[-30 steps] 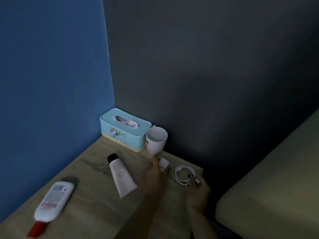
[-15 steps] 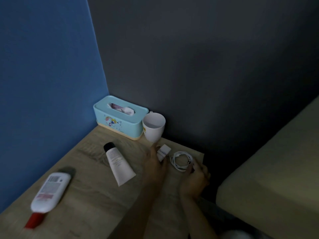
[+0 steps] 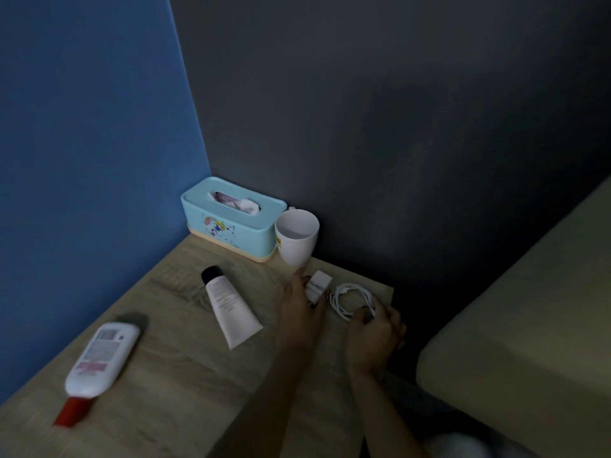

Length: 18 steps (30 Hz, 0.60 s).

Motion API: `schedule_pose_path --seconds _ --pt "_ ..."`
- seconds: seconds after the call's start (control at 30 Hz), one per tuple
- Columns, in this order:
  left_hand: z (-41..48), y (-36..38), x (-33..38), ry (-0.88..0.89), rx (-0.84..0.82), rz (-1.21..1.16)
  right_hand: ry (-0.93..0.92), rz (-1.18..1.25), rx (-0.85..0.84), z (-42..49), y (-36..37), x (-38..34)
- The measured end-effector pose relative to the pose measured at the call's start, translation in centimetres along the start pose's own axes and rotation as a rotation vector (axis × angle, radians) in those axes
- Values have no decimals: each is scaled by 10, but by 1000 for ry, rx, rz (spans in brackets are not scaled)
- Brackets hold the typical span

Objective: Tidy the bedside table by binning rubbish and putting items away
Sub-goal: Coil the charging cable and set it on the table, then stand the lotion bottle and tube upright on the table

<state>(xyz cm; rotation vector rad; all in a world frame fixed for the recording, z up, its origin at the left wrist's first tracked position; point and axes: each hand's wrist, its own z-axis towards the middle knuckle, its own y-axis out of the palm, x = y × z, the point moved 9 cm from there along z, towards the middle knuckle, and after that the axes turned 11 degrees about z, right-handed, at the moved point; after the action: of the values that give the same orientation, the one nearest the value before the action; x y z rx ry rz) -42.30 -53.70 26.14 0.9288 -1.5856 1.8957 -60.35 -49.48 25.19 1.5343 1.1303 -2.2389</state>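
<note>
Both hands as before: L grip (image 3: 302, 304) clamped on adapter (image 3: 318, 285), R grip (image 3: 375, 328) on cable (image 3: 350, 297).

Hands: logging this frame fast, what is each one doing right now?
Left hand: fingers closed on the white charger plug.
Right hand: fingers pinching the coiled white cable.

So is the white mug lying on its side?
No, the white mug stands upright on the table beside the tissue box.
</note>
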Motion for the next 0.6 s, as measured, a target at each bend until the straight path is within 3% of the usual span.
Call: schedule_pose_path --seconds 0.27,0.6 --pt "1 5 -4 8 -8 18 36 3 -29 1 3 4" --pt "-26 -25 1 48 69 47 -105 19 -22 -9 -14 -27"
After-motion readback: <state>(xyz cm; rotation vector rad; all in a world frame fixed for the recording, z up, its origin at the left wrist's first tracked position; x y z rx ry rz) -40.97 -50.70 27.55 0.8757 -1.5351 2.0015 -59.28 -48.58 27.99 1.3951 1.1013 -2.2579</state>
